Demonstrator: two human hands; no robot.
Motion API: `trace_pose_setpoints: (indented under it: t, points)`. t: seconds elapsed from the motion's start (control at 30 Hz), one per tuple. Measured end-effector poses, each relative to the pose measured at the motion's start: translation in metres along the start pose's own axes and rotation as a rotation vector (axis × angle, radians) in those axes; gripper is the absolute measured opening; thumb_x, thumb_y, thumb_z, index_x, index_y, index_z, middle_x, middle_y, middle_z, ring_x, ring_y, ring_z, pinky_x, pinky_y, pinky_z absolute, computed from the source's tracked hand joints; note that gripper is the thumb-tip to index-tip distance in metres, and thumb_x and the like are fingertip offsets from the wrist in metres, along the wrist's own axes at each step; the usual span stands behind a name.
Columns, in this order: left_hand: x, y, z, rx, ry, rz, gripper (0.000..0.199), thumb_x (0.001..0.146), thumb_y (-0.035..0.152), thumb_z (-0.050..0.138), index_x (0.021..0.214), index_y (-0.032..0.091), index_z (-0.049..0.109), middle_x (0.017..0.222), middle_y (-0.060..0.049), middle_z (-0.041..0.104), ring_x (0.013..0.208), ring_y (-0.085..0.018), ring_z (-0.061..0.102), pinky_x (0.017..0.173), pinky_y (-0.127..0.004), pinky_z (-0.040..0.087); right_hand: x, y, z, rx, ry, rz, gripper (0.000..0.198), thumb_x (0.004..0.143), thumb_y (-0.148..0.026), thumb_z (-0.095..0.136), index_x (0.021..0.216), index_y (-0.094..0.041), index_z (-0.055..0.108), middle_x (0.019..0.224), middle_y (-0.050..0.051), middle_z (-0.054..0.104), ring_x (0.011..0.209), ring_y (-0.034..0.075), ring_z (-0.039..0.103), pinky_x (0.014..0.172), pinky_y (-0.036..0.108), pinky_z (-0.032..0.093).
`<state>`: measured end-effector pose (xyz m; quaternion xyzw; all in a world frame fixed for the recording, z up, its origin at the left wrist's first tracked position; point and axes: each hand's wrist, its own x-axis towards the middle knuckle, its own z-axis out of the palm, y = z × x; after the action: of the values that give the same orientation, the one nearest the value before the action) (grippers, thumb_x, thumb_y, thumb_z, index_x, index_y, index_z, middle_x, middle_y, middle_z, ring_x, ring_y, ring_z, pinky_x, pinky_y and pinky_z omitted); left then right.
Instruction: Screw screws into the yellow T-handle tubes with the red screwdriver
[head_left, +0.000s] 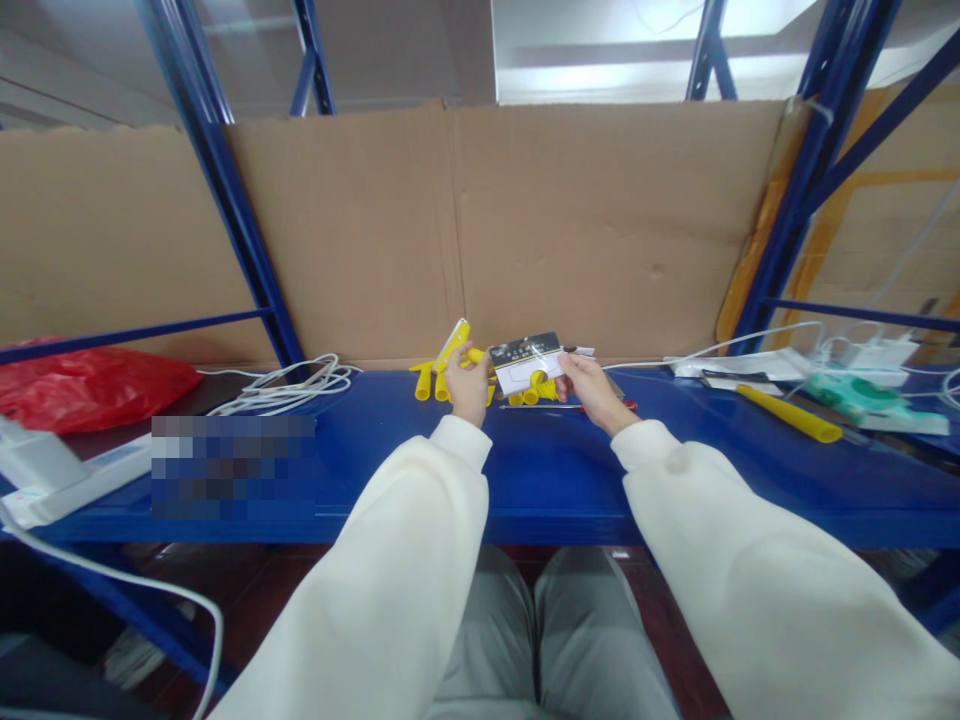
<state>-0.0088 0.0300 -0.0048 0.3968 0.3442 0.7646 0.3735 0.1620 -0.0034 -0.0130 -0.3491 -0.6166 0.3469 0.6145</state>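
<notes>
My right hand (589, 385) grips the right edge of a flat black-and-white printed card or packet (529, 362), tilted above the shelf. My left hand (469, 383) is closed around a slim yellow piece with a pale edge (452, 343), which points up and away; its exact kind is unclear. The left thumb comes close to the card's left edge, and I cannot tell whether they touch. Several yellow tube-like pieces (424, 383) lie behind and below my hands, partly hidden. A thin screwdriver (540, 407) with a red end lies under the card, near my right wrist.
The blue shelf (405, 460) has a cardboard wall (525, 220) behind it. At left are a coiled white cable (322, 375), a red plastic bag (82, 385) and a white power strip (90, 480). A yellow handle-like piece (791, 415) and a green-and-white packet (862, 398) lie at right.
</notes>
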Motion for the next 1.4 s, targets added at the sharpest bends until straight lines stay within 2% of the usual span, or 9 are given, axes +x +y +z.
trace_pose_setpoints:
  t: [0.1,0.3,0.47,0.63,0.73,0.93,1.1,1.27,1.4]
  points:
    - [0.001,0.002,-0.002,-0.037,0.029,-0.042,0.052,0.076,0.018,0.078,0.126,0.016,0.064,0.058,0.008,0.059,0.046,-0.01,0.062,0.049,-0.02,0.054,0.0,-0.001,0.001,0.006,-0.003,-0.012,0.057,0.072,-0.075,0.071,0.062,-0.023,0.049,0.046,-0.006,0.047,0.041,0.009,0.042,0.042,0.022,0.038]
    - [0.004,0.002,-0.004,-0.036,0.06,-0.01,0.058,0.072,0.019,0.082,0.127,0.014,0.065,0.061,0.007,0.06,0.043,-0.006,0.056,0.048,-0.018,0.052,-0.002,-0.003,0.003,-0.007,-0.013,-0.037,0.063,0.067,-0.082,0.069,0.061,-0.023,0.048,0.045,-0.006,0.047,0.041,0.009,0.042,0.043,0.023,0.039]
    - [0.009,-0.002,-0.006,-0.033,0.108,-0.023,0.062,0.073,0.021,0.081,0.132,0.014,0.064,0.064,0.006,0.062,0.047,-0.007,0.06,0.052,-0.019,0.055,-0.003,-0.004,0.004,-0.06,-0.01,-0.078,0.062,0.072,-0.082,0.065,0.059,-0.023,0.047,0.044,-0.005,0.046,0.041,0.009,0.043,0.045,0.023,0.04]
    - [0.021,-0.002,-0.018,-0.026,0.289,-0.06,0.059,0.078,0.016,0.072,0.136,0.017,0.061,0.075,0.002,0.065,0.056,-0.01,0.065,0.051,-0.019,0.055,0.002,-0.003,-0.007,-0.009,0.174,-0.136,0.058,0.078,-0.081,0.06,0.068,-0.025,0.05,0.046,-0.006,0.045,0.042,0.011,0.044,0.043,0.024,0.038]
    - [0.025,-0.001,-0.022,0.036,0.325,-0.073,0.055,0.08,0.014,0.067,0.135,0.017,0.062,0.078,0.0,0.065,0.056,-0.01,0.064,0.048,-0.018,0.054,0.007,-0.001,-0.015,0.01,0.279,-0.123,0.051,0.083,-0.074,0.059,0.072,-0.026,0.048,0.049,-0.006,0.046,0.042,0.012,0.045,0.042,0.025,0.037]
    - [0.023,-0.003,-0.017,0.066,0.239,-0.112,0.055,0.08,0.011,0.066,0.134,0.018,0.062,0.077,0.001,0.066,0.057,-0.009,0.063,0.055,-0.018,0.055,0.017,0.009,-0.027,0.006,0.379,0.044,0.025,0.082,-0.04,0.065,0.084,-0.027,0.044,0.06,-0.007,0.056,0.041,0.011,0.046,0.038,0.024,0.035]
    - [0.016,0.001,-0.013,0.01,0.132,-0.234,0.063,0.082,0.013,0.062,0.143,0.022,0.052,0.075,0.002,0.068,0.055,-0.011,0.064,0.059,-0.023,0.056,0.023,0.012,-0.04,0.002,0.527,0.093,0.033,0.077,-0.026,0.064,0.102,-0.027,0.043,0.061,-0.009,0.057,0.039,0.011,0.047,0.036,0.023,0.033]
    - [0.003,0.014,-0.01,-0.054,0.015,-0.316,0.052,0.079,0.01,0.061,0.129,0.02,0.058,0.069,0.004,0.067,0.042,-0.009,0.055,0.047,-0.021,0.049,0.024,0.008,-0.052,0.002,0.659,0.07,0.016,0.08,-0.023,0.06,0.087,-0.026,0.046,0.058,-0.008,0.055,0.041,0.01,0.047,0.036,0.021,0.033]
    - [-0.003,0.021,-0.008,-0.129,-0.004,-0.388,0.049,0.074,0.007,0.069,0.12,0.02,0.06,0.069,0.004,0.067,0.038,-0.007,0.051,0.041,-0.019,0.042,0.027,0.008,-0.059,-0.032,0.777,0.074,0.017,0.077,-0.018,0.064,0.075,-0.024,0.047,0.059,-0.007,0.055,0.049,0.01,0.052,0.042,0.02,0.038]
